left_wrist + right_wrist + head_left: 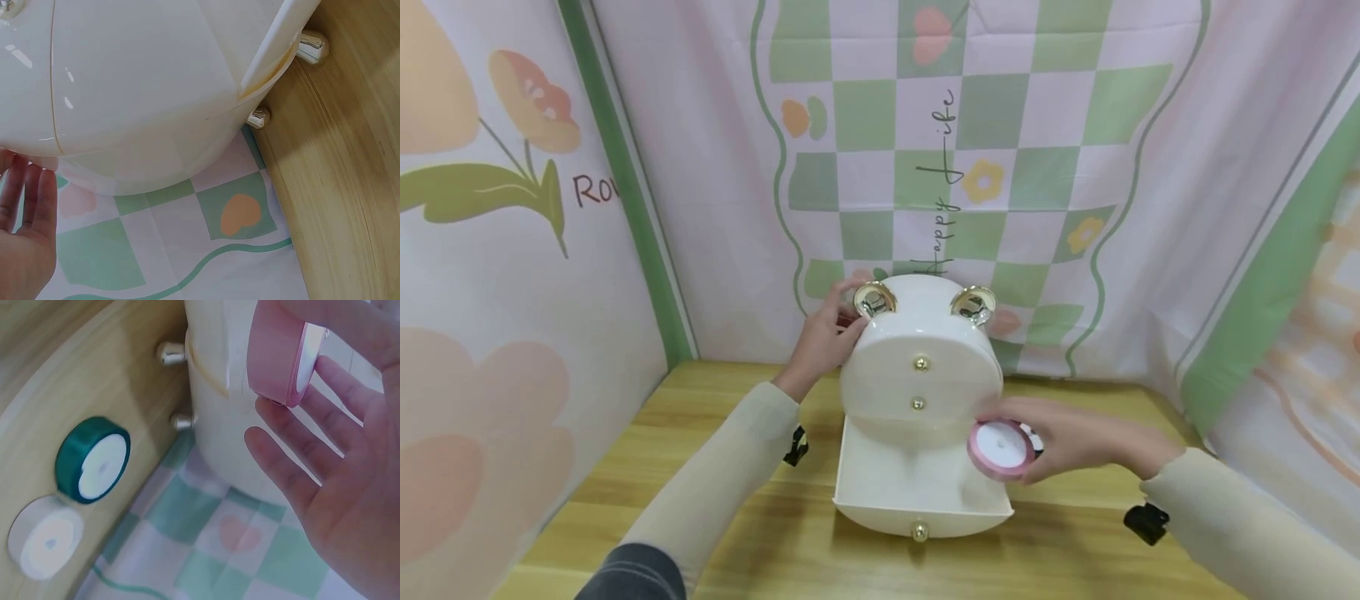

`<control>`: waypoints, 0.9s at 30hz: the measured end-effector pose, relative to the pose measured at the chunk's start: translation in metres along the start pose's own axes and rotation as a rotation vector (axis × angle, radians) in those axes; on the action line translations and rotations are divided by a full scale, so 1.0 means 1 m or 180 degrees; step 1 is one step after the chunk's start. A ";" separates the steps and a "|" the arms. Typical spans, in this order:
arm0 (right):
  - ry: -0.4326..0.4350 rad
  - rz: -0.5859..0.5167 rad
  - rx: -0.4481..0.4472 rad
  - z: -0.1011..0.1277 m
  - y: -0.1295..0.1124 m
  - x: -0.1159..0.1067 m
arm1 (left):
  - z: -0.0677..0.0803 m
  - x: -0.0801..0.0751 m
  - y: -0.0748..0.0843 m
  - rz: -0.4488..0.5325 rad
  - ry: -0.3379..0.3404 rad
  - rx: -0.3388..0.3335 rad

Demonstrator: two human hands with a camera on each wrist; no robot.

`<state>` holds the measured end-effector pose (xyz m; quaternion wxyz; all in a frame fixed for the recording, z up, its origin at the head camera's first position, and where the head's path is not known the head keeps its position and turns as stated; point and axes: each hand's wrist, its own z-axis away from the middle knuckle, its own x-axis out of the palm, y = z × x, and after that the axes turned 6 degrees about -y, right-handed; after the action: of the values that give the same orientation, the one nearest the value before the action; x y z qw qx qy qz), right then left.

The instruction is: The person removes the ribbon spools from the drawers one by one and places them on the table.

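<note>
A person's left hand (823, 337) rests with straight fingers (28, 197) against the upper left side of a cream bear-eared drawer box (921, 358) standing on the wooden surface (775, 533); its bottom drawer (917, 496) is pulled out toward the camera. The right hand (1075, 437), the nearer to that drawer, pinches a pink ribbon spool (1000, 448) between thumb and curled fingers, flat face toward the camera, over the drawer's right edge; the open tray lies just left and below. A green spool (92, 459) and a white spool (45, 536) lie on the surface by the box.

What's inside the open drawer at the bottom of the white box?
The open drawer looks bare inside: only its white floor shows. The right hand holds a pink ribbon roll over its right corner, hiding that bit.
</note>
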<state>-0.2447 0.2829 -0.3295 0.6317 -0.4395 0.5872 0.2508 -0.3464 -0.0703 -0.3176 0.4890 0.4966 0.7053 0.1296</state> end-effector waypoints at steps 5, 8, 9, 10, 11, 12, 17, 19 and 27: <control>0.0051 -0.0097 0.0186 0.019 0.003 -0.003 | 0.000 0.000 0.001 -0.0017 0.0002 0.0025; 0.0095 -0.0125 0.0220 0.028 0.007 -0.003 | 0.000 -0.001 0.001 -0.0004 0.0017 0.0028; 0.0122 -0.0105 0.0221 0.030 0.008 -0.002 | 0.000 -0.001 0.001 0.0000 0.0020 0.0033; 0.0140 -0.0063 0.0225 0.033 0.010 -0.002 | 0.000 -0.001 0.001 0.0005 0.0023 0.0035; 0.0153 -0.0019 0.0240 0.036 0.012 -0.001 | 0.000 -0.001 0.001 0.0003 0.0025 0.0035; 0.0161 0.0019 0.0244 0.038 0.014 0.001 | -0.001 -0.001 0.001 0.0006 0.0026 0.0029; 0.0173 0.0026 0.0366 0.051 0.023 0.012 | -0.001 -0.001 0.000 0.0012 0.0034 0.0054; 0.0153 -0.0048 0.0456 0.057 0.026 0.017 | -0.001 -0.001 0.000 0.0006 0.0033 0.0065; -0.0033 -0.0520 0.0783 0.074 0.036 0.044 | -0.001 0.001 0.000 -0.0016 0.0012 0.0017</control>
<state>-0.2283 0.3545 -0.3871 0.7022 -0.4038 0.5725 0.1270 -0.3468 -0.0695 -0.3173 0.4867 0.4959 0.7078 0.1275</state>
